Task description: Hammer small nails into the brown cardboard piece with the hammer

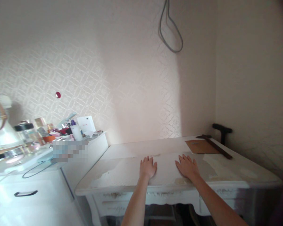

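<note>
My left hand (pixel 147 167) lies flat, palm down, on the worn white table (pixel 122 166), with its fingers stretched towards the wall. To its right, my right hand (pixel 186 167) rests on the same top, fingers spread. Neither hand holds anything. Beyond my right hand, near the back right of the table, lies a brown clipboard or board (pixel 200 147). Across its right edge runs a long dark T-shaped tool (pixel 217 147); its exact kind is not clear.
At left, a white cabinet (pixel 44 188) bears several bottles, a lidded clear jar (pixel 27 135) and a white fan (pixel 0 122). A black T-shaped handle (pixel 223 130) stands behind the table's right end. A grey cable loop (pixel 171 34) hangs down the wall.
</note>
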`<state>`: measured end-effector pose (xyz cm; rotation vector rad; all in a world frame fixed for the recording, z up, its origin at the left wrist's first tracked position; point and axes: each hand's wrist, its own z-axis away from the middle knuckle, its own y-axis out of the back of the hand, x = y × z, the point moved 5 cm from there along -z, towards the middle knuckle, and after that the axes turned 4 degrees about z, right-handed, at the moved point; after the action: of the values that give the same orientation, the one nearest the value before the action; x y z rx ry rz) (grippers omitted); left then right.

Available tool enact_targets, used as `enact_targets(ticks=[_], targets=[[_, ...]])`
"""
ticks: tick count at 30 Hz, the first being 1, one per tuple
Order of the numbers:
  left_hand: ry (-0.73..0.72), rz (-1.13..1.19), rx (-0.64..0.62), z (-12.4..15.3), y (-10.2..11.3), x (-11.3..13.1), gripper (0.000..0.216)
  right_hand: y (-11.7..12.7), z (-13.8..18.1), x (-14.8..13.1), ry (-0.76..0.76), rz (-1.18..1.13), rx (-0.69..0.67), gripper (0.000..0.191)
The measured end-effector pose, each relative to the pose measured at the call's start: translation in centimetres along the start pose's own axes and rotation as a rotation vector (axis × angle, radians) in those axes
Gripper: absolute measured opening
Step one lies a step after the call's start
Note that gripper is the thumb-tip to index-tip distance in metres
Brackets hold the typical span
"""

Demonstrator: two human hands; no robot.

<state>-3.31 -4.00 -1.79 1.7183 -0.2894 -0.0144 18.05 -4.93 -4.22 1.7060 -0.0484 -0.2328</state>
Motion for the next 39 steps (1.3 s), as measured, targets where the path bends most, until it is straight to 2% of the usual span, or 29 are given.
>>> enact_targets(ticks=[6,39], targets=[[-0.013,0.036,0.031,0.01,-0.05,-0.05,0.051,0.05,0.05,-0.01,-0.002,0.002,0.003,0.059],[-0.01,0.054,0.037,0.04,-0.11,-0.09,0.05,0.12,0.13,-0.06,0.005,0.011,0.023,0.058]])
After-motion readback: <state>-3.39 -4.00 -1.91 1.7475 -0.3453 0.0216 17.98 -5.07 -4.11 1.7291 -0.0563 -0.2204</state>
